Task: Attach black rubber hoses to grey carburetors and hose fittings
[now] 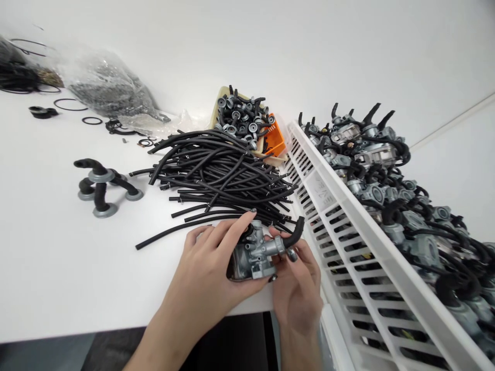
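- While the white desk (46, 257) carries all the stock, the white slatted crate (348, 226) at the right is already packed with carburetors (386, 190) that have black elbows and hoses on them; by that showing much of the batch looks finished.
- Spread across the middle of the desk, the heap of loose black hoses (220, 175) is large, and the box of elbow caps (247, 123) behind it is full, so plenty looks left to fit.
- At the near edge of the desk, the left hand (209, 268) has its fingers closed around the grey carburetor (253, 255).
- Beside it, the right hand (297, 288) pinches the carburetor's black elbow (294, 234) between fingertips.
- Three spare elbow caps (102, 185) stand well apart on the left.
- A small label on the crate wall (320, 190) has faint marks; I cannot read them.
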The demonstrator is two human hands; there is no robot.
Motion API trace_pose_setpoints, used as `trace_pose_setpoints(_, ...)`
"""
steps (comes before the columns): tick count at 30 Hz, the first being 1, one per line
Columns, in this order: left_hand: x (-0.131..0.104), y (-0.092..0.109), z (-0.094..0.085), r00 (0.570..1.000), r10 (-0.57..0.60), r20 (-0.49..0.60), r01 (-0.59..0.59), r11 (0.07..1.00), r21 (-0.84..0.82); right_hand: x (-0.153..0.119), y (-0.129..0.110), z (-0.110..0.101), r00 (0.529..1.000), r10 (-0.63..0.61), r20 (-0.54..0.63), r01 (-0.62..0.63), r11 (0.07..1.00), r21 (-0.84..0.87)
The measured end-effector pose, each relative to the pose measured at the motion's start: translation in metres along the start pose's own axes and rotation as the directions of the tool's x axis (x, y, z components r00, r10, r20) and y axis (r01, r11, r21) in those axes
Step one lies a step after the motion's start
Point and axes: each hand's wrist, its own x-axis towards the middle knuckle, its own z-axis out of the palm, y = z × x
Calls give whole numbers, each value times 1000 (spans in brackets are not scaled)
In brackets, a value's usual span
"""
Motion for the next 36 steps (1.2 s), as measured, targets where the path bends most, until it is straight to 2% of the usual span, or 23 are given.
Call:
trace_pose_setpoints(7,0,-1,0,1000,-19,13,19,1000,-6,1,4,-5,999,30,39,-30,1000,-6)
trace_pose_setpoints(13,1,0,0,1000,-15,7,15,1000,-10,0,-2,4,998,68,-13,-68,998,-3)
trace_pose_setpoints(16,0,-1,0,1000,-15,11,15,1000,-13,0,-5,8,995,98,6,-98,995,17)
trace_pose_setpoints(25,-1,0,0,1000,-2,-8,2,1000,-12,-1,-5,6,985,174,1,-174,984,36)
trace_pose_setpoints(36,-1,0,1,1000,-9,-2,9,1000,-9,0,-3,8,996,89,21,-90,995,32)
